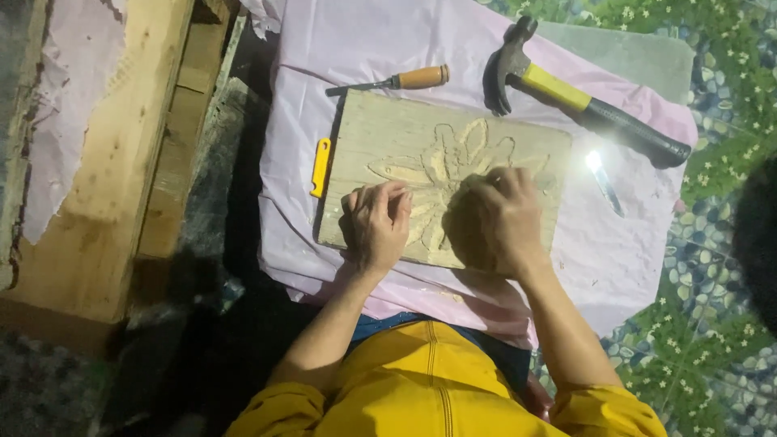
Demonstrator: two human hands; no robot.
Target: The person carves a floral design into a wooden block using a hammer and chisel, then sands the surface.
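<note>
- Nearest: yellow sleeves (421,388), both forearms reaching up to the board (380,133), the landmark here.
- Left hand (377,220) lies on the board's near left part, fingers curled loosely, knuckles up. It presses on the wood; nothing visible inside it.
- Right hand (495,217) sits on the board's near right part, closed into a fist over the carving. Whether a tool is inside the fist I cannot tell; none shows.
- The two hands are apart, a strip of carving between them.
- Board: pale wood, rectangular, slightly turned, lying flat on a pink sheet (421,40).
- Flower (453,158) cut in relief, petals fanning toward the board's far edge; its near half is hidden by the hands.
- Yellow cutter (321,167) lies just beside the board's left edge, parallel to it.
- Small blade (604,180) lies right of the board, apart from it, glaring with reflected light; details washed out.
- Chisel (396,81) with wooden handle lies just beyond the board's far left corner, metal tip pointing left.
- Hammer (579,93) lies beyond the board's far right corner, head toward the board, yellow-and-black handle running off to the right.
- Wooden frame (121,146) stands well left of the board.
- Pebble-and-leaf patterned mat (712,267) shows right of the board, under the sheet.
</note>
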